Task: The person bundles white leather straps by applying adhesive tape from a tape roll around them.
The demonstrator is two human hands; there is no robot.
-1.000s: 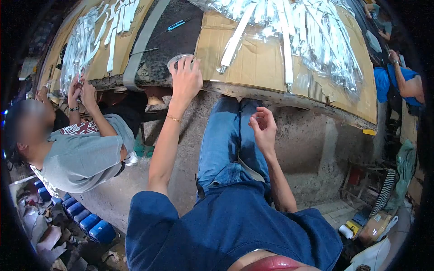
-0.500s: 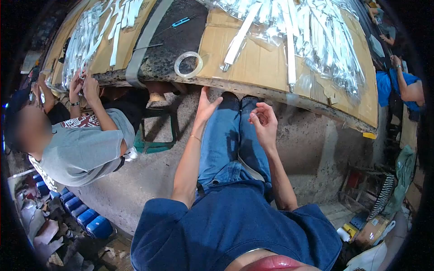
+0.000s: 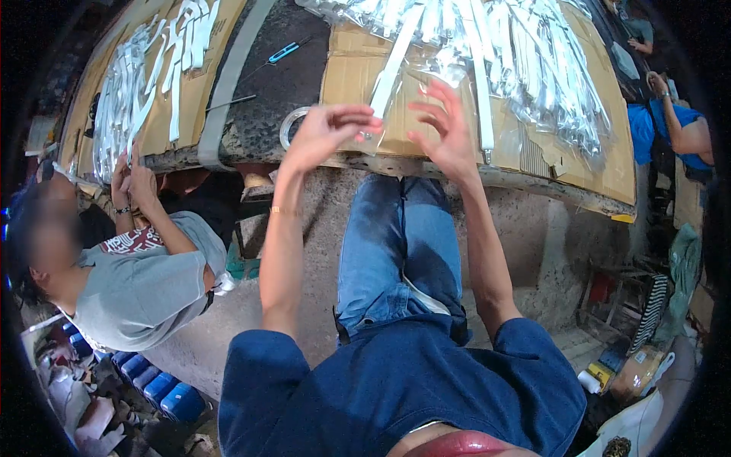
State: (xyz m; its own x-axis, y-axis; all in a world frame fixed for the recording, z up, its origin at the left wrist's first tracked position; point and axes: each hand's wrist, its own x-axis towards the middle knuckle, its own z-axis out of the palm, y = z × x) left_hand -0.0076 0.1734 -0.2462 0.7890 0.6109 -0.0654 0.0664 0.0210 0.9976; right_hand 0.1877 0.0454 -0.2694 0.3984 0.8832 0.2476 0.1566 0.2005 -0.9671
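Note:
Above the table's front edge, my left hand (image 3: 324, 135) is open with its fingers pointing right, holding nothing. It partly covers a roll of clear tape (image 3: 288, 128). My right hand (image 3: 444, 131) is raised over the cardboard (image 3: 346, 80), fingers apart and empty. Between and behind the hands, a white strip in a clear plastic bag (image 3: 397, 59) lies slanted on the cardboard. Another white strip (image 3: 483, 99) extends to the table edge beside my right hand. A pile of bagged white strips (image 3: 544, 80) lies to the right.
Blue snips (image 3: 283, 53) lie on the dark tabletop (image 3: 263, 91). At the left, a person in a grey shirt (image 3: 148, 286) handles strips (image 3: 126, 107). Another person in blue (image 3: 685, 129) is at the far right. Blue containers (image 3: 181, 401) stand on the floor at lower left.
Both my hands have risen from near my lap and the table edge to above the tabletop. My left hand has moved over toward the tape roll, and my right hand's fingers have spread.

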